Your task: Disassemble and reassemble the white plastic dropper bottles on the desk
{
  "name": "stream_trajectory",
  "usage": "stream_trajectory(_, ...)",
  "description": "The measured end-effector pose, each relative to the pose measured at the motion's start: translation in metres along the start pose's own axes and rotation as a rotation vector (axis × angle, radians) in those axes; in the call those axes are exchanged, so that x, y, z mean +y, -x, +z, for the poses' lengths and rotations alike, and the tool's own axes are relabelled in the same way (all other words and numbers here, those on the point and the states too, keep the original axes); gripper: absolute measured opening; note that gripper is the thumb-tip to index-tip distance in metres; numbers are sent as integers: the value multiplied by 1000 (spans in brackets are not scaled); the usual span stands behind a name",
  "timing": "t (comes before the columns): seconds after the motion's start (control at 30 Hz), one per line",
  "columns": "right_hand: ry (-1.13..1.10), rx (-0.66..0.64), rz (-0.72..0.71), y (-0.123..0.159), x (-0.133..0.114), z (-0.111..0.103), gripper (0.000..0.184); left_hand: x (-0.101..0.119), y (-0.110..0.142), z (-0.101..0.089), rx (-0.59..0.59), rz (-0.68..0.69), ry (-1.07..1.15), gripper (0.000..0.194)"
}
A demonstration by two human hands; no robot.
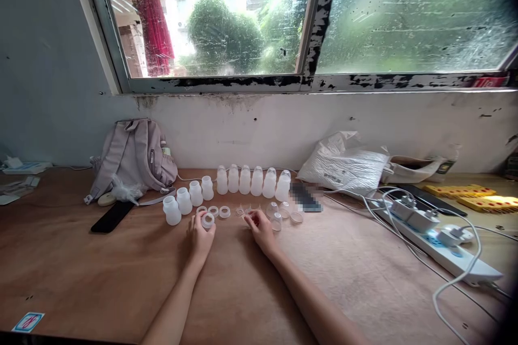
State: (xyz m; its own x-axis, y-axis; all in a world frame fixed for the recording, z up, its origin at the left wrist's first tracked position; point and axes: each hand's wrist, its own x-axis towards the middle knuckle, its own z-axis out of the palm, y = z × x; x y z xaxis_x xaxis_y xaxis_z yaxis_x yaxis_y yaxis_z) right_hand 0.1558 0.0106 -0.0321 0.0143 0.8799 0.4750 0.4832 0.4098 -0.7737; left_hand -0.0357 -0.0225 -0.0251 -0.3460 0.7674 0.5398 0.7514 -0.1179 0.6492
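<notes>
My left hand (199,237) is closed around a white ring collar (208,220), held just above the wooden table. Behind it lie more white ring collars (224,212). My right hand (262,230) reaches to a short row of clear bottle nipples (240,211), its fingers pinched together; whatever is between the fingertips is too small to make out. To its right are clear dome caps (276,221) and a loose clear ring (297,218). Several open white baby bottles (172,211) stand at left. Several bottles with domed tops (256,181) stand upright in a row behind.
A grey backpack (135,153) leans on the wall, with a black phone (112,216) in front. At right are a silver padded bag (343,164), a white power strip (441,242) with loose cables and yellow panels (491,203). A blurred dark item (306,198) lies beside the bottles.
</notes>
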Motion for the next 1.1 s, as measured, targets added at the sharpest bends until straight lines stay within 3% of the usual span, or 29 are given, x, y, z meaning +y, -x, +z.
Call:
stream_trajectory(0.17,73,-118,-75,1,12,10,18,-17,-4,3,7,-143,-191,31)
stream_trajectory(0.47,108,-126,-83,0,15,12,20,-26,0,9,-58,-107,-278,37)
stream_trajectory(0.73,92,-95,-54,-2,16,13,13,-25,-1,9,-27,-89,-278,43)
stream_trajectory(0.9,67,-71,-31,-4,15,12,5,-12,7,8,39,133,-257,44)
stream_trajectory(1.0,38,-66,-10,-4,11,10,3,0,8,7,-12,283,-266,43)
stream_trajectory(1.1,3,-50,23,-3,7,6,1,11,-10,9,-120,426,-308,42)
